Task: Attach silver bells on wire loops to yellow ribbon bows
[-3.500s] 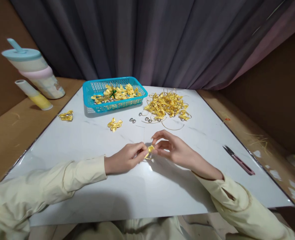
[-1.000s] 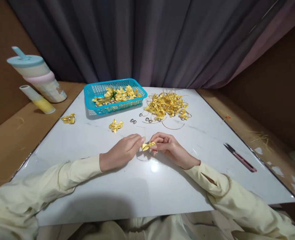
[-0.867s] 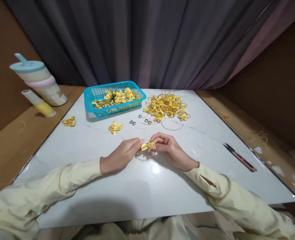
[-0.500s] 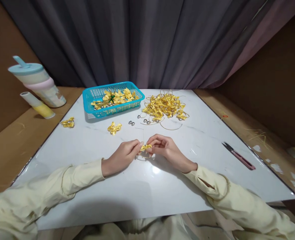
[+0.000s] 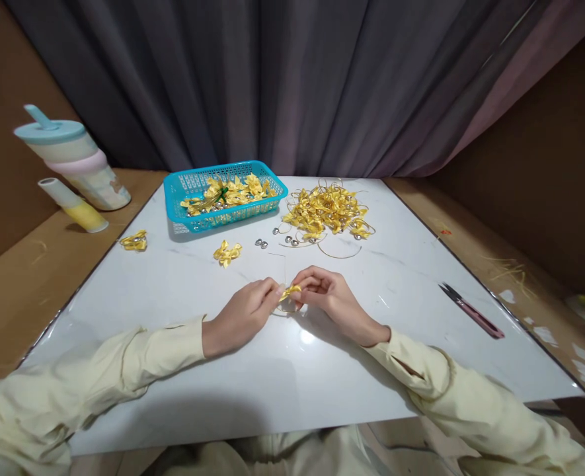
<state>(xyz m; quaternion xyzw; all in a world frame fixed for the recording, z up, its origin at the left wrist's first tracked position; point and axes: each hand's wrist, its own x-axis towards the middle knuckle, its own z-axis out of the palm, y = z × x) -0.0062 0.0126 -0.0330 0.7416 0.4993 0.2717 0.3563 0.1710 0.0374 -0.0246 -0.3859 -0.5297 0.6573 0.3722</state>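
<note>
Between my two hands is a small yellow ribbon flower [image 5: 289, 291], low over the white tabletop. My left hand [image 5: 245, 314] pinches its left side with thumb and forefinger. On the right edge, my right hand [image 5: 328, 299] is closed on it the same way, its other fingers curled. A thin gold cord loops below the flower, and a fine thread runs up from it to what looks like a needle [image 5: 276, 254] on the table. Beyond my hands lie a loose yellow ribbon flower [image 5: 227, 253] and silver beads [image 5: 261, 244].
A blue basket [image 5: 176, 206] holds yellow flowers at the back; a pile of corded yellow flowers [image 5: 326, 208] lies right of it. Pink-handled thread snips [image 5: 472, 311] rest at right. Another flower [image 5: 134, 240], a thread cone [image 5: 74, 205] and a tumbler [image 5: 77, 155] stand left.
The ribbon flower has turned slightly between my fingertips, now tilted up to the right. Both hands stay in nearly the same place, and the view has shifted a little.
</note>
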